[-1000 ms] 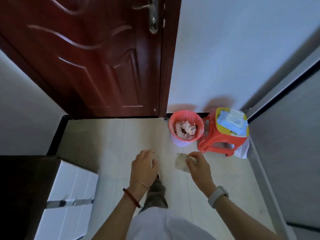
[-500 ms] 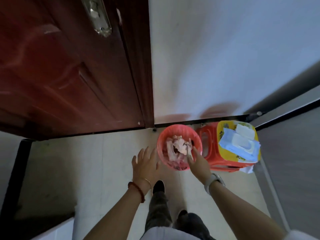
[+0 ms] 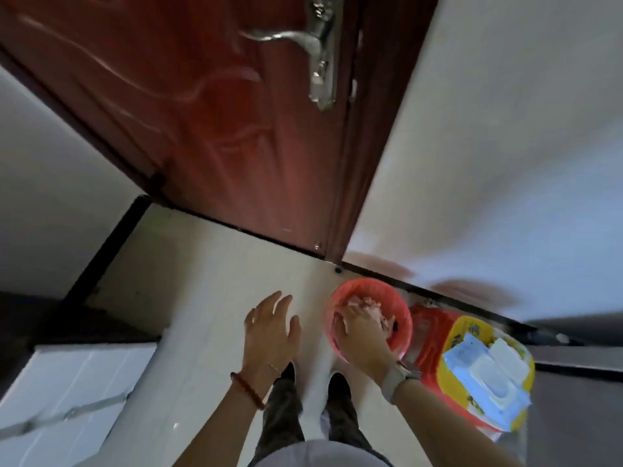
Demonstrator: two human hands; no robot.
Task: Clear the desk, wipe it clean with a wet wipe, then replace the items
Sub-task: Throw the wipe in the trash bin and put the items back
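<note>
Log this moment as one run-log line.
stage: wipe disposal | right hand: in pink bin, grip unclear | left hand: open, empty | wipes pack: on stool

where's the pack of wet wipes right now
In the head view the pack of wet wipes lies at lower right on top of the red and yellow stool, just right of the pink waste bin.

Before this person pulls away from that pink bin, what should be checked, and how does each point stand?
1. Right hand over the pink bin: ok.
2. Used wipe released: cannot tell, the hand hides it.
3. Bin upright on the floor: ok.
4. Left hand free: ok, open and empty.
5. Wet wipe pack on the red stool for later: ok.
6. Pack lid shut: cannot tell.
</note>
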